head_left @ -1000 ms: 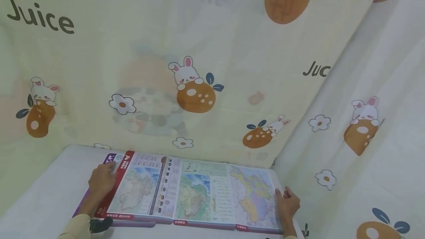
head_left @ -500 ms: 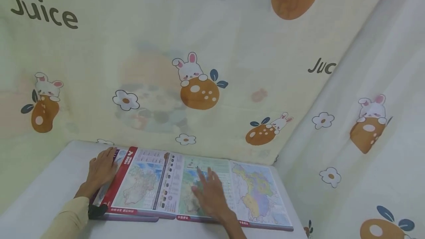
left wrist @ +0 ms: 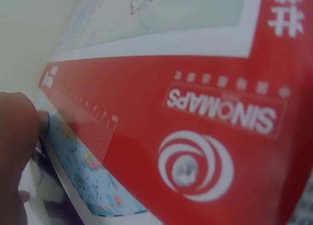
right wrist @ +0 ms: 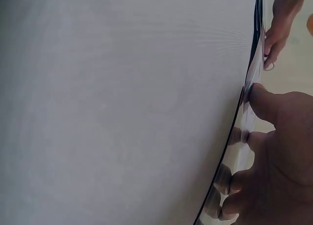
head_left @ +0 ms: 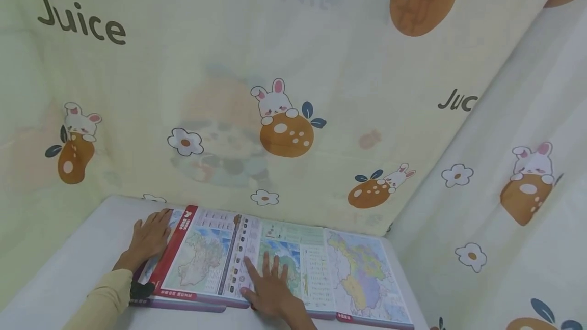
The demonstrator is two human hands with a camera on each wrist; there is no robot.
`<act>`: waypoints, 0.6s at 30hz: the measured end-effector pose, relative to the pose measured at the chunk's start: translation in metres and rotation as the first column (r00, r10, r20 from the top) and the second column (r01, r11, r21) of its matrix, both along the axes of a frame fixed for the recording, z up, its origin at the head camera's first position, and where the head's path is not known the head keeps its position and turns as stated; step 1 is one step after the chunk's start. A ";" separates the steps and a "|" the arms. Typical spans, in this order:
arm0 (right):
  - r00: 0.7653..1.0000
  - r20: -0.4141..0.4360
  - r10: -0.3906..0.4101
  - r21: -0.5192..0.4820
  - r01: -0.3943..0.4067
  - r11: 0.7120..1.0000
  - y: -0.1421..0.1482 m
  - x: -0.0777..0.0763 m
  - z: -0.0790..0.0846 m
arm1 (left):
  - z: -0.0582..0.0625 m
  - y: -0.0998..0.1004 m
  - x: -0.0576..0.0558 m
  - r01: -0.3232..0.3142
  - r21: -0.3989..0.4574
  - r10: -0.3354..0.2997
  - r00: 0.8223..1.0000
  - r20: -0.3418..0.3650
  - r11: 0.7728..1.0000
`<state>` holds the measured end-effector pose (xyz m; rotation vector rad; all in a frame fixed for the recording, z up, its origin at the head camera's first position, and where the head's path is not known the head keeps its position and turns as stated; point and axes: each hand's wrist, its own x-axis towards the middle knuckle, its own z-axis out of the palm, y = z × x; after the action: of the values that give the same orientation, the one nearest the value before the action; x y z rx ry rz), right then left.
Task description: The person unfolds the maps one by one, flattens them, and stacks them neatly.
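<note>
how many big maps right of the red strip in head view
3: a pale map beside the red strip, a green map in the middle, partly under the right hand, and a multicoloured map at the far right. None seems fully hidden.

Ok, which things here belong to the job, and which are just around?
Likely in the job:
Left hand
Right hand
Red-edged map
Blue map, partly beneath it
Green map
Multicoloured map

Just around:
White tabletop
Patterned curtain
</note>
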<state>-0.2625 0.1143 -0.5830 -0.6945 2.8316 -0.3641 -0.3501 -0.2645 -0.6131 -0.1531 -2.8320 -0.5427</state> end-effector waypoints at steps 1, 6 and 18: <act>1.000 0.002 -0.001 -0.003 0.001 1.000 0.000 0.000 0.001 | 0.000 -0.001 0.000 0.002 -0.006 -0.002 1.000 0.000 1.000; 1.000 0.016 -0.005 -0.007 0.005 1.000 -0.002 0.001 0.002 | -0.001 -0.003 0.006 0.008 -0.023 -0.008 1.000 0.000 1.000; 1.000 0.009 -0.017 0.006 0.017 1.000 -0.001 -0.002 0.000 | 0.003 0.000 0.033 0.024 -0.045 -0.027 0.997 -0.071 0.999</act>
<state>-0.2650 0.1137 -0.5832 -0.6661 2.8301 -0.3601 -0.3172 -0.2642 -0.6101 -0.2133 -2.7767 -0.4708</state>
